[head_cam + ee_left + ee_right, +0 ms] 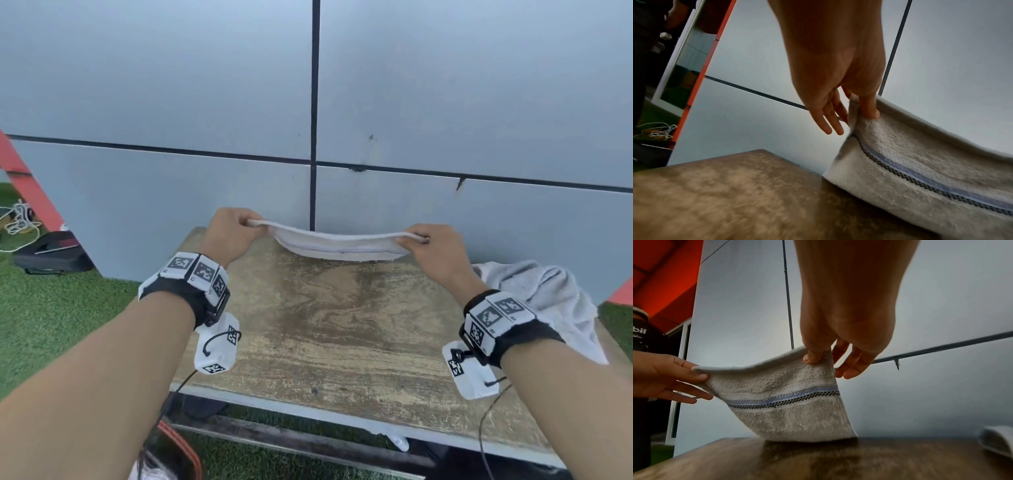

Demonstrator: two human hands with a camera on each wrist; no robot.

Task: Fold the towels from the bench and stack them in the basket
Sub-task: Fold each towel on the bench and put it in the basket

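A white towel (339,245) with a blue and black checked stripe (785,400) hangs stretched between my two hands above the far end of the wooden bench (329,329). My left hand (236,226) pinches its left top corner between thumb and forefinger, the other fingers (828,120) loose. At the right top corner my right hand (430,241) pinches the same way. The towel's lower edge touches the bench top in the right wrist view. Another pale towel (548,301) lies crumpled at the bench's right edge.
A grey panelled wall (445,102) stands right behind the bench. Green artificial turf (51,325) surrounds it. A black bag (51,253) and white rope (20,219) lie on the ground far left. An orange-rimmed object (181,445) sits below the bench's near left corner.
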